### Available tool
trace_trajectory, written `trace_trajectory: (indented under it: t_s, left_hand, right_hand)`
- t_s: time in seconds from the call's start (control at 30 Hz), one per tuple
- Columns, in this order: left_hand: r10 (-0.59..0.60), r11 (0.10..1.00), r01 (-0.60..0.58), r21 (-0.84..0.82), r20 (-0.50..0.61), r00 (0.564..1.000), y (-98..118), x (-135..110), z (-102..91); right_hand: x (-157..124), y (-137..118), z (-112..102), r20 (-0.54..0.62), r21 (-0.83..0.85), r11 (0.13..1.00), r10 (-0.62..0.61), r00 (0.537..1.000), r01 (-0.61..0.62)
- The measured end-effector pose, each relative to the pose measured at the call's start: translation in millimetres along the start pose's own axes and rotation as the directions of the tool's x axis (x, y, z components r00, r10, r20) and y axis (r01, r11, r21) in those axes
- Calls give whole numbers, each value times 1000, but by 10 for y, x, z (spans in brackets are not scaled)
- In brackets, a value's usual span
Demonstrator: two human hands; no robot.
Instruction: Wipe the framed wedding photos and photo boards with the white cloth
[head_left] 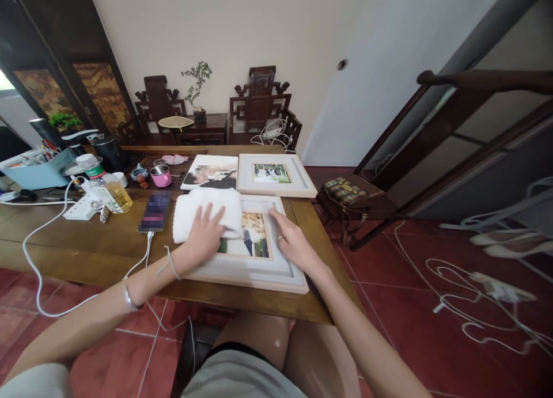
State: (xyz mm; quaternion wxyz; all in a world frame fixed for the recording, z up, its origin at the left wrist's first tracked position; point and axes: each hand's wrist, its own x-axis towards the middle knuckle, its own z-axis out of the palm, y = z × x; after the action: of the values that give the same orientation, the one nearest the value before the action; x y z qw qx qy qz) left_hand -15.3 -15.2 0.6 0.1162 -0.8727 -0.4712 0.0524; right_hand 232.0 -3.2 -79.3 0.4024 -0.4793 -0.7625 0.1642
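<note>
A light wooden picture frame [254, 280] lies flat at the table's front edge, with a small photo [254, 234] in its white mat. A folded white towel [188, 216] covers its upper left part. Spread fingers of my left hand [208, 234] rest on the towel, pressing it from above. My right hand [291, 239] lies on the right side of the frame, fingers stretched out and holding nothing. Behind it are a second framed photo [272, 173] and a white-edged picture print [209, 172], side by side.
On the left of the wooden table [116, 245] are a phone [154, 212] on a cable, a bottle [108, 188], a power strip [82, 207], a pink cup [161, 176] and a blue box [41, 170]. A chair with a plaid bag [345, 192] stands at right.
</note>
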Motion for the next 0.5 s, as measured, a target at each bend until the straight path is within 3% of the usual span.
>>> trace_trajectory:
  t_s: [0.07, 0.17, 0.33, 0.5]
  left_hand:
    - [-12, 999, 12, 35, -22, 1000, -123, 110, 19]
    - [66, 997, -67, 27, 35, 997, -130, 106, -29]
    - [160, 985, -150, -89, 113, 981, 134, -313, -200]
    - [229, 958, -207, -197, 97, 969, 365, -688, -229]
  right_hand:
    - [6, -3, -16, 4, 9, 1000, 2, 1000, -2]
    - [4, -9, -18, 6, 15, 1000, 11, 1000, -11]
    - [-16, 10, 20, -39, 1, 1000, -8, 999, 8]
    - [-20, 27, 25, -25, -35, 999, -17, 1000, 17]
